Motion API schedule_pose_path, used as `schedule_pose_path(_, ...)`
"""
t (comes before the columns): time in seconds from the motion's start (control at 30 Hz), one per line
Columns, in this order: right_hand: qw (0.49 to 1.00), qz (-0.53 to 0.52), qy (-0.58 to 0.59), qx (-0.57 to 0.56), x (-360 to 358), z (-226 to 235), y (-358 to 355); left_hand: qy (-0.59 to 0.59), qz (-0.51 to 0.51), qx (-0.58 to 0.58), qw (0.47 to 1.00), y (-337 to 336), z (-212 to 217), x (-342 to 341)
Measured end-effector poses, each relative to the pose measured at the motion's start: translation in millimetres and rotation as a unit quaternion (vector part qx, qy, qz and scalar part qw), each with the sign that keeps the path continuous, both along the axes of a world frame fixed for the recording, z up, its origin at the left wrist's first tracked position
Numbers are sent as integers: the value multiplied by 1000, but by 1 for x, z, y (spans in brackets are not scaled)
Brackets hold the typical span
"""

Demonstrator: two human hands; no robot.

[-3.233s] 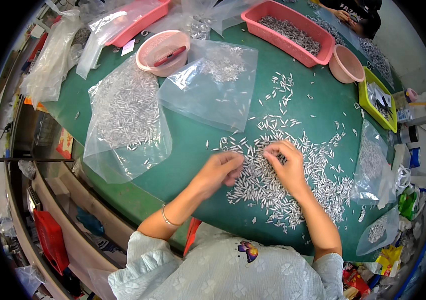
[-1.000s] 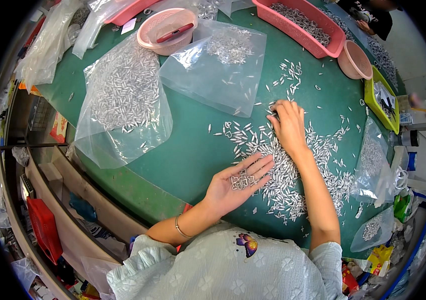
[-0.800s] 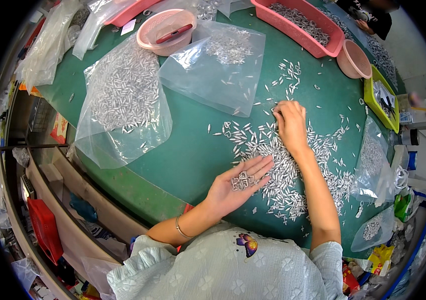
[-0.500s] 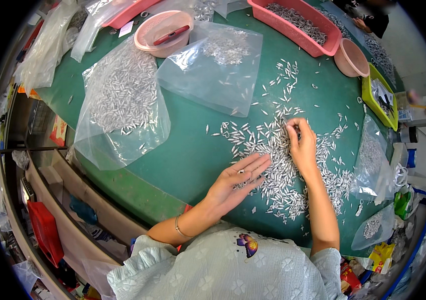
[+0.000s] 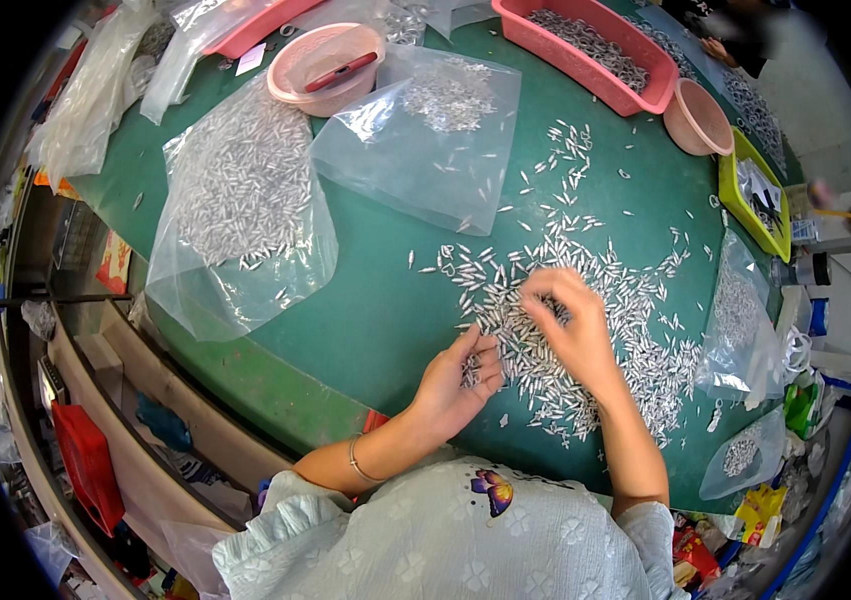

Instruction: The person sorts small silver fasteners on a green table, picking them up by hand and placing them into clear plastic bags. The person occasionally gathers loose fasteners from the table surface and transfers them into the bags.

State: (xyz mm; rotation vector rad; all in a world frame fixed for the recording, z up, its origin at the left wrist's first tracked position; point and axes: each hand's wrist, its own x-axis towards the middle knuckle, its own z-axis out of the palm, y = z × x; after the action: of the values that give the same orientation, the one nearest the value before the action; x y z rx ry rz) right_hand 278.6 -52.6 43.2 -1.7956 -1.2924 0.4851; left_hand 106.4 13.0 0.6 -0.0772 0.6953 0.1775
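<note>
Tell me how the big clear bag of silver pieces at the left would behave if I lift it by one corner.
The clear bag looks thin and crinkled, so it would likely hang floppy. It holds many small silver pieces, so it is probably heavy for its size and would sag as they slide to the low end. I cannot tell if its mouth is sealed; pieces might spill onto the green table.

— How is the left hand [image 5: 456, 378] held?
— Palm up and cupped, fingers [image 5: 486, 362] curled loosely, forearm coming in from the lower edge, wrist slightly bent.
— And the right hand [image 5: 571, 322]?
— Palm down, fingers [image 5: 538, 292] bent and pinched together, just beside the left.
</note>
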Motion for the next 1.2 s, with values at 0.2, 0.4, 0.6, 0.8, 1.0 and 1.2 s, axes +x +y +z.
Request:
schedule_pose_path(0.2,989,6,-146,29,-16,-45,64,4,5,15,1000,1,4,-4)
schedule_pose_path(0.4,980,30,-198,-4,-22,-58,73,40,53,67,996,18,9,-12)
schedule_pose_path(0.6,994,20,-111,-6,-21,-40,62,-34,94,59,993,21,-18,-21)
schedule_pose_path(0.8,995,82,-52,-8,-25,-22,49,99,83,121,984,25,14,-6)
schedule_pose_path(1.0,989,141,40,-7,-16,-16,57,49,23,137,989,27,7,-14)
schedule_pose_path(1.2,994,106,-16,-33,-18,-28,61,41,25,121,991,31,-2,-16)
